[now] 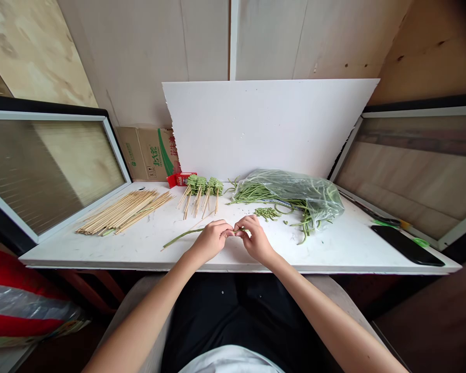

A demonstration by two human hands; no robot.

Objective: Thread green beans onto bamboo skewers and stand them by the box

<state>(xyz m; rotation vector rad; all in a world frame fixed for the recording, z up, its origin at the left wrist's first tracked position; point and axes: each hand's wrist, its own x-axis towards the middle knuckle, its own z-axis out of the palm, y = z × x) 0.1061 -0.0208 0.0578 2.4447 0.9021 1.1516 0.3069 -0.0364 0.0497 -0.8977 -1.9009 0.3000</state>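
Observation:
My left hand [213, 238] and my right hand [255, 239] meet over the middle of the white table [334, 248], fingers pinched together. Between them they hold a long green bean [182, 237] whose free end trails off to the left across the tabletop. A thin bamboo skewer [196, 224] lies just behind my left hand. A small heap of cut bean pieces [267, 212] rests just beyond my right hand. Farther back lie several finished bean skewers [202, 190].
A pile of bare bamboo skewers [124, 212] lies at the left. A clear plastic bag of long beans [295, 194] lies at the back right. A black phone [407, 245] and green-handled scissors [392, 223] are at the right edge. A white board [264, 124] leans against the wall.

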